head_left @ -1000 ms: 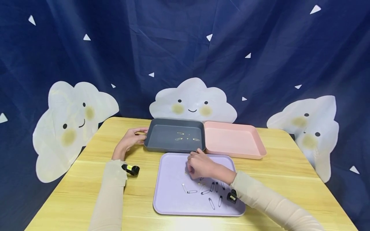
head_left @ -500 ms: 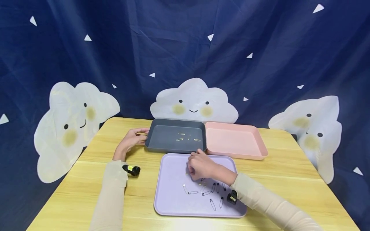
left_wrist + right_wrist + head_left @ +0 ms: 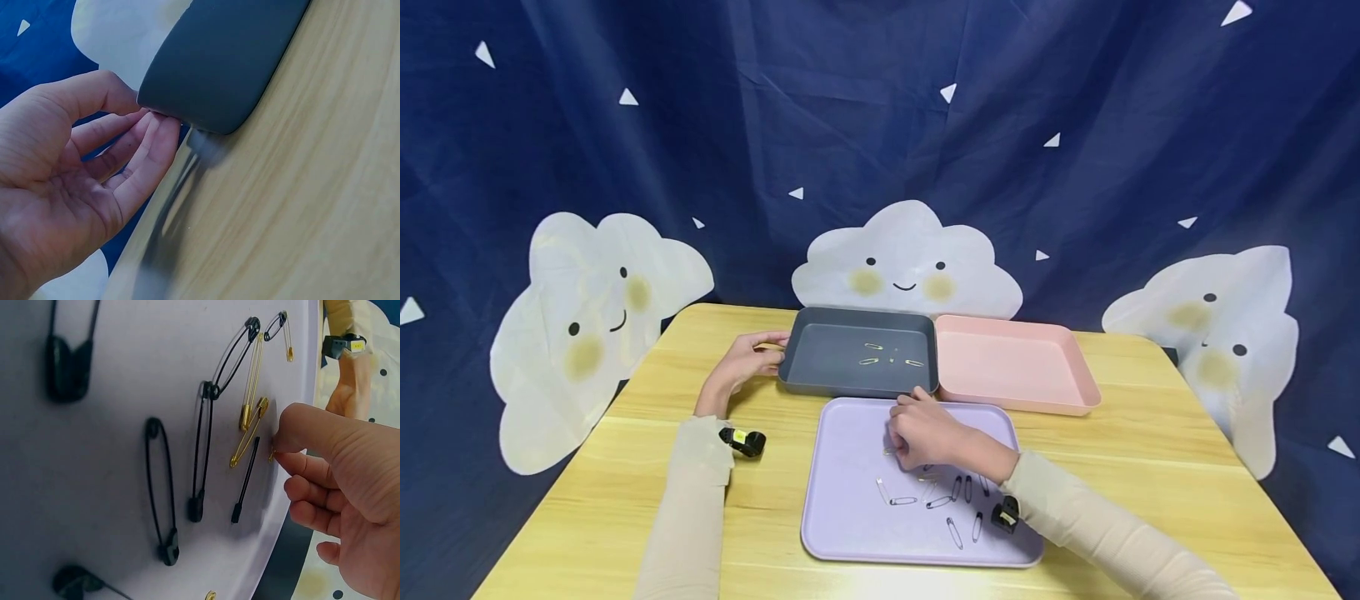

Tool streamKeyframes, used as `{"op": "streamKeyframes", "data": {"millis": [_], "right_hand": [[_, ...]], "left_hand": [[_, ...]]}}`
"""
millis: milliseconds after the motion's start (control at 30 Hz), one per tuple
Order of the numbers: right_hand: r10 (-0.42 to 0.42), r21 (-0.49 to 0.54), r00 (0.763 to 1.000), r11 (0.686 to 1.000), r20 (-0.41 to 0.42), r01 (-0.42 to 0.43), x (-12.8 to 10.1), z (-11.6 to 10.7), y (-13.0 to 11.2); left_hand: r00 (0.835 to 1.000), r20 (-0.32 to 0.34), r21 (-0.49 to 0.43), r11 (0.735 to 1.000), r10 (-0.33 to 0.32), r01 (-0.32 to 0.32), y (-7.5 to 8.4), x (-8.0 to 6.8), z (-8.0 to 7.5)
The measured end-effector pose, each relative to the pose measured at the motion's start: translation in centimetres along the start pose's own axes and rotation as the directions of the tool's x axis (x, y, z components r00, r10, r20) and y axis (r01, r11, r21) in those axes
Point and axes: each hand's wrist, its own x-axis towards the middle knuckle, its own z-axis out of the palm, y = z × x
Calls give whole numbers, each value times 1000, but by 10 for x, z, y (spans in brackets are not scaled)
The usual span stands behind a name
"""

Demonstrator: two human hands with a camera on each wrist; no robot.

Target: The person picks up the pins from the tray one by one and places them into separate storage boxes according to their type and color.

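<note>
Head view first: pretty much nothing has moved over the last second. The right hand (image 3: 925, 433) stays curled down on the lilac tray (image 3: 842, 533), fingertips on the same spot near the tray's far-middle, and the left hand (image 3: 747, 360) keeps hold of the left end of the grey tray (image 3: 820, 379). My read is the pick is stalled mid-pinch, with the pin still flat on the tray and not lifted.

Counting from here: three trays, grey far left, pink tray (image 3: 1015, 367) far right and touching it, lilac one near. About four small gold safety pins (image 3: 891, 360) lie in the grey one, none in the pink. Roughly eight loose pins (image 3: 940, 500) sit on the lilac tray by the right wrist; a few are hidden under the hand, so that's a rough number.

Left wrist view: thumb on top, fingers (image 3: 147, 156) tucked under the rounded grey corner, a light steadying hold on the wooden table (image 3: 312, 206).

Right wrist view: thumb and forefinger are pinched narrow on the tip of a small gold pin (image 3: 272, 454) right at the tray surface. Next to it I count about five black pins (image 3: 159, 487) and three or four gold ones (image 3: 250, 403).
</note>
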Motion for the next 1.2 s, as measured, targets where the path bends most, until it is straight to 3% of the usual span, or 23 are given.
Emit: {"op": "streamKeyframes", "data": {"millis": [1200], "right_hand": [[-51, -25, 997, 998, -64, 50, -1, 0, 0]], "left_hand": [[1000, -16, 23, 1000, -17, 18, 1, -1, 1]]}}
